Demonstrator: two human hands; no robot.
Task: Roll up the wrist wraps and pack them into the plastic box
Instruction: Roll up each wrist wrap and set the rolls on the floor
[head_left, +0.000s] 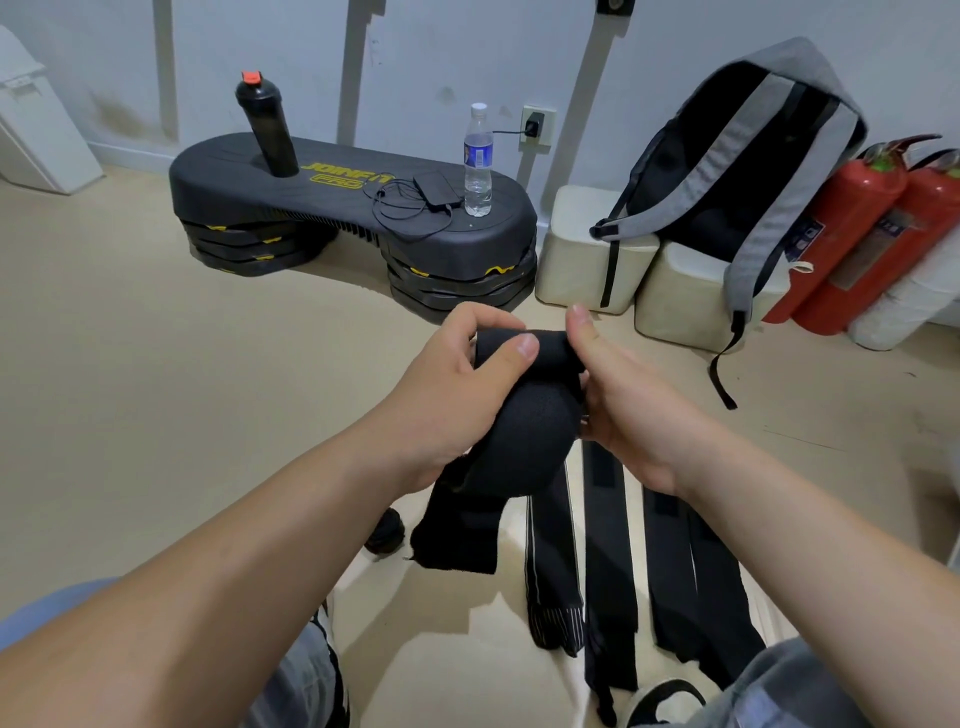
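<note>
A black wrist wrap (524, 415) is held up in front of me, its upper end partly rolled, its loose tail hanging down toward the floor. My left hand (467, 384) grips the rolled end, thumb on top. My right hand (623, 395) pinches the same end from the right side. Several more black wraps (608, 561) lie stretched out flat on the floor below my hands, between my knees. No plastic box shows in the view.
A black step bench (332, 208) stands ahead, carrying a black shaker bottle (267, 130), a water bottle (478, 161) and a power bank with cable (436, 189). At the right are cream blocks (587, 254), a grey backpack (737, 161) and red extinguishers (852, 228).
</note>
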